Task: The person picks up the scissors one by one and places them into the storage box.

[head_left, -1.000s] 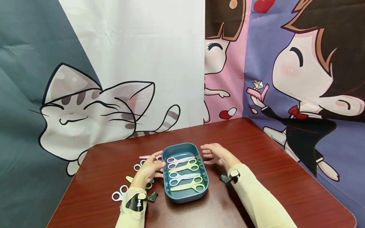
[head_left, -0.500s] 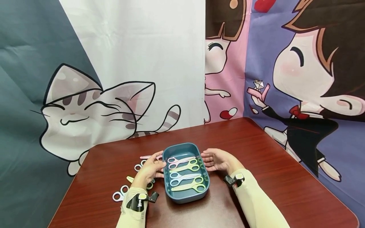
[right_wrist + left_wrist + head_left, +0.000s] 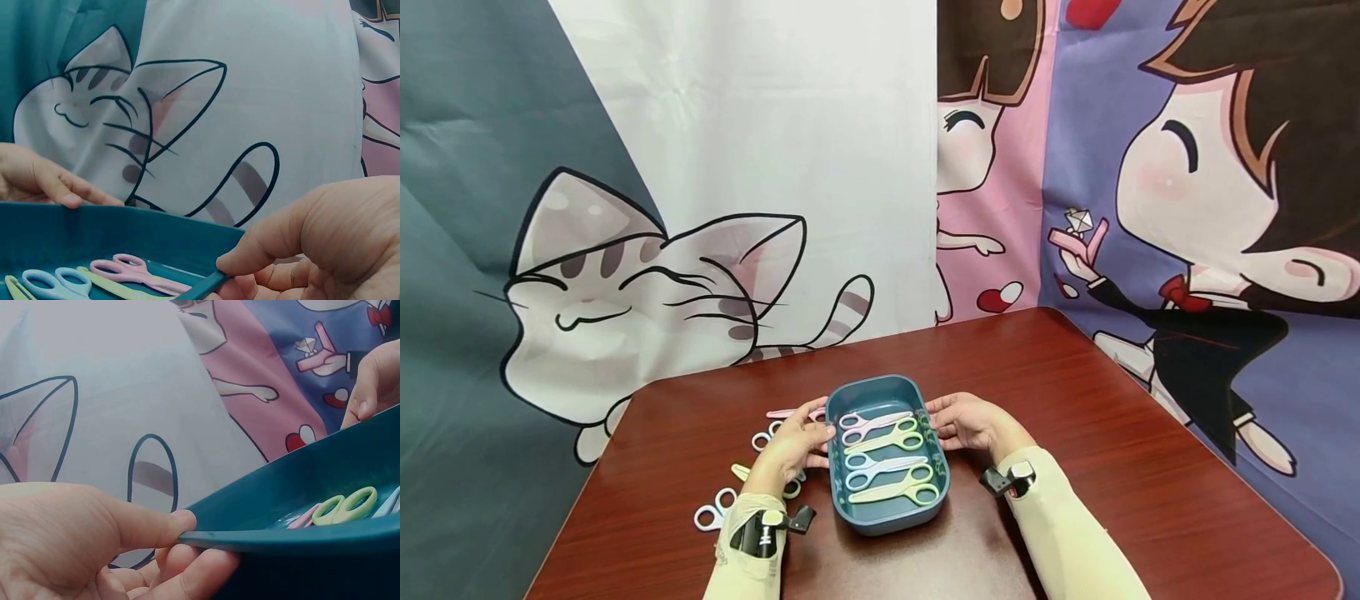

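A dark teal plastic tray (image 3: 887,523) with rounded corners stands before me in the head view. Several pairs of scissors lie across its floor: pink scissors (image 3: 871,427) at the far end, blue scissors (image 3: 883,470) nearer, and green-yellow scissors (image 3: 901,489) closest. My left hand (image 3: 792,448) grips the tray's left side; in the left wrist view its thumb is on the rim and its fingers are underneath. On the opposite side my right hand (image 3: 976,423) pinches the rim, thumb on top and fingers below, as the right wrist view shows.
More scissors lie on the brown table (image 3: 985,350) left of the tray, partly hidden by my left hand and sleeve, among them white-blue handles (image 3: 715,510) and a pink blade (image 3: 781,413). A printed cartoon curtain (image 3: 820,150) hangs behind the table.
My right hand has come in from a little way off the tray's right side and taken hold of its rim. The left hand and the tray have stayed in place.
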